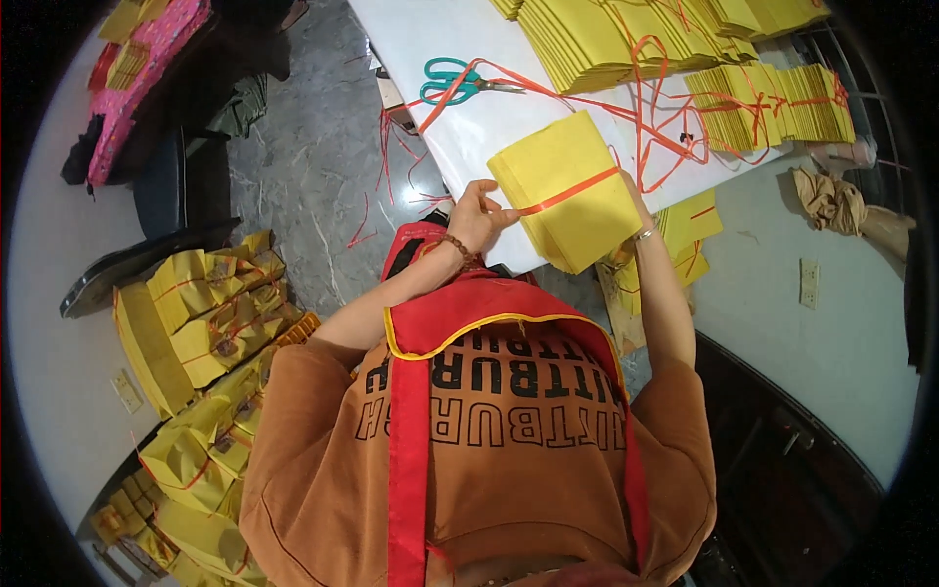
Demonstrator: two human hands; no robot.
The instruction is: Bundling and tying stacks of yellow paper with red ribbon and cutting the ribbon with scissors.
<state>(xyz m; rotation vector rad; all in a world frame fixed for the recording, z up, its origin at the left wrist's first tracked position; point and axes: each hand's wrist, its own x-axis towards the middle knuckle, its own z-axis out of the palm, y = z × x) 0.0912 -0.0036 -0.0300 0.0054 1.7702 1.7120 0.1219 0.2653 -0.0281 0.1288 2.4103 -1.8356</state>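
Note:
A thick stack of yellow paper (572, 166) stands tilted at the near edge of the white table, with an orange ribbon (572, 193) running across its middle. My left hand (479, 217) is at the stack's left side, its thumb on the ribbon where it meets the edge. At the right side my right hand (632, 188) holds the stack; most of its fingers are hidden behind the paper. Teal-handled scissors (456, 82) lie on the table beyond my left hand, partly under loose orange ribbon (548, 90).
Tall yellow paper stacks (577, 49) and ribbon-tied bundles (773, 103) cover the far right of the white table (406, 29). More tied yellow bundles (191, 303) are piled at the left, near a dark chair (147, 264). Ribbon scraps (362, 223) lie on the grey floor.

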